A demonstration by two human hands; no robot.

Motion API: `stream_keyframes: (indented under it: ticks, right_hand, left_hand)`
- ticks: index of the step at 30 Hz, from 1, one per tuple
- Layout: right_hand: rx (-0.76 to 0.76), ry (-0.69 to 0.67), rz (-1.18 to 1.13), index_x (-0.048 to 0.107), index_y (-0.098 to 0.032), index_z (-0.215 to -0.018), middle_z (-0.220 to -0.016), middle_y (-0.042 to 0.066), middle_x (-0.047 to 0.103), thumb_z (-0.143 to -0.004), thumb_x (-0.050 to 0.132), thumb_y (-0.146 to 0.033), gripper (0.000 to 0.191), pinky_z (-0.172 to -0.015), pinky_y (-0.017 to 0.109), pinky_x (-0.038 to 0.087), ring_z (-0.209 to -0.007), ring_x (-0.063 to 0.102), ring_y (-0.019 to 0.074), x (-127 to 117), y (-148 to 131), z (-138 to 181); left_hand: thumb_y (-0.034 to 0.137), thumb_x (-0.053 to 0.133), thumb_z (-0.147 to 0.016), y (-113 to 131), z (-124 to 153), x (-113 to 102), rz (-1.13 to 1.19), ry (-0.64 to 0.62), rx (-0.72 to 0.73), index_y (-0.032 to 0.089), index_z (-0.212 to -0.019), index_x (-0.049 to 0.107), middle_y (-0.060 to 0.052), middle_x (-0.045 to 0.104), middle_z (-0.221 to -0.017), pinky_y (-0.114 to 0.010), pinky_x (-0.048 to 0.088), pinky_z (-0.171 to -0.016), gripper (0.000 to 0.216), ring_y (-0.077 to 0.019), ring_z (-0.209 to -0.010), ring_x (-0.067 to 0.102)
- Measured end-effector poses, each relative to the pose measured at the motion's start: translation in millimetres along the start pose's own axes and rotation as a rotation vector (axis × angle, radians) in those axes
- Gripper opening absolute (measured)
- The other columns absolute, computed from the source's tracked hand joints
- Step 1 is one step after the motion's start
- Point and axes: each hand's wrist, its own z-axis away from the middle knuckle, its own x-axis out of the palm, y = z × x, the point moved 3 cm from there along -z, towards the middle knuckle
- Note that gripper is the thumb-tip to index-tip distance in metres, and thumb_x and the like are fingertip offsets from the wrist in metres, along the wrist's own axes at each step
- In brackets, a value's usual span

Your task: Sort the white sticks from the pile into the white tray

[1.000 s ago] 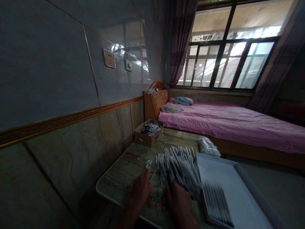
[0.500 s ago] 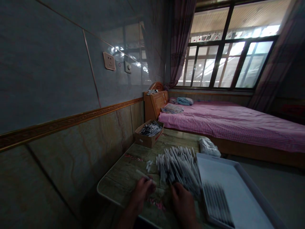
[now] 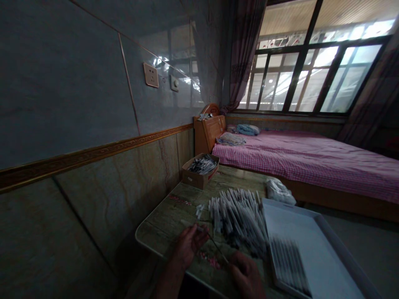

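The heap of white pens (image 3: 238, 220) lies just ahead of the hands, spread across a wood-patterned table (image 3: 162, 226). Beyond the table stretches a bed with a pink gingham sheet (image 3: 311, 162), and a tiled wall (image 3: 93, 162) runs along the left of the hands. To the right of the hands sits a white tray (image 3: 308, 249) holding a blurred row of pens (image 3: 289, 261). Farther ahead, a cardboard box of pens (image 3: 200, 173) stands at the table's far end, and a crumpled plastic bag (image 3: 280, 192) lies past the heap. The left hand (image 3: 188, 245) is closed in a pinch on one end of a thin rod (image 3: 213, 245). The right hand (image 3: 246, 276) is curled at the rod's other end; whether it grips, I cannot tell. Small white pieces (image 3: 199, 211) lie just ahead of the left hand, and pink bits (image 3: 209, 261) lie between the hands.
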Motion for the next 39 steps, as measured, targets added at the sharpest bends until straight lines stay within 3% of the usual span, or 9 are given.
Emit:
stream_keyframes:
  ticks: [7,22,26,30,36,39]
  right_hand:
    - [0.025,-0.035,-0.046,0.040,-0.023,-0.053,-0.051,-0.005,0.036,-0.066,0.050,-0.044,0.027,-0.052,0.022,0.029,-0.055,0.039,0.0125,-0.9,-12.0,-0.2]
    - [0.025,-0.099,0.008,0.036,-0.023,-0.055,-0.056,-0.003,0.035,-0.058,0.040,-0.036,0.014,-0.054,0.025,0.028,-0.058,0.039,0.0140,0.9,-13.6,-0.1]
    - [0.023,-0.102,-0.021,0.036,-0.023,-0.055,-0.057,-0.003,0.034,-0.059,0.041,-0.039,0.016,-0.054,0.025,0.028,-0.058,0.039,0.0141,1.4,-13.5,-1.0]
    - [0.002,-0.049,-0.041,0.037,-0.023,-0.055,-0.055,-0.004,0.036,-0.064,0.045,-0.039,0.019,-0.053,0.024,0.029,-0.056,0.041,0.0136,1.2,-13.5,0.3]
    - [-0.077,-0.013,0.054,0.051,-0.020,-0.055,-0.053,-0.004,0.047,-0.073,0.054,-0.038,0.026,-0.052,0.023,0.028,-0.054,0.046,0.0128,5.8,-16.7,3.1]
    - [-0.061,-0.019,0.042,0.057,-0.020,-0.058,-0.054,-0.003,0.050,-0.077,0.056,-0.041,0.029,-0.052,0.022,0.029,-0.054,0.047,0.0122,7.8,-21.6,-0.7]
  left_hand:
    - [0.012,0.062,-0.088,1.8,1.5,1.4,0.004,0.006,-0.019,0.012,-0.077,0.063,-0.010,0.078,-0.077,-0.035,0.063,-0.074,0.011,-0.0237,-0.076,0.077]
    - [0.009,0.057,-0.092,2.4,5.7,7.7,0.011,0.048,0.037,0.015,-0.075,0.059,-0.007,0.076,-0.069,-0.027,0.060,-0.060,0.017,-0.0179,-0.063,0.075]
    - [0.014,0.071,-0.083,2.3,8.5,8.9,-0.009,-0.021,0.063,0.016,-0.071,0.059,-0.005,0.075,-0.068,-0.027,0.060,-0.061,0.017,-0.0180,-0.065,0.074]
    - [0.029,0.085,-0.068,1.1,13.6,10.1,-0.101,-0.078,0.078,0.016,-0.072,0.063,-0.005,0.076,-0.072,-0.028,0.059,-0.063,0.027,-0.0194,-0.067,0.073]
    - [0.048,0.090,-0.054,-4.2,25.4,16.1,-0.301,-0.134,0.157,0.014,-0.073,0.069,0.000,0.070,-0.065,-0.021,0.049,-0.058,0.044,-0.0122,-0.060,0.064]
    - [0.049,0.090,-0.051,-14.4,32.4,19.0,-0.311,-0.195,0.072,0.015,-0.073,0.068,0.003,0.064,-0.059,-0.022,0.045,-0.053,0.046,-0.0109,-0.052,0.059]
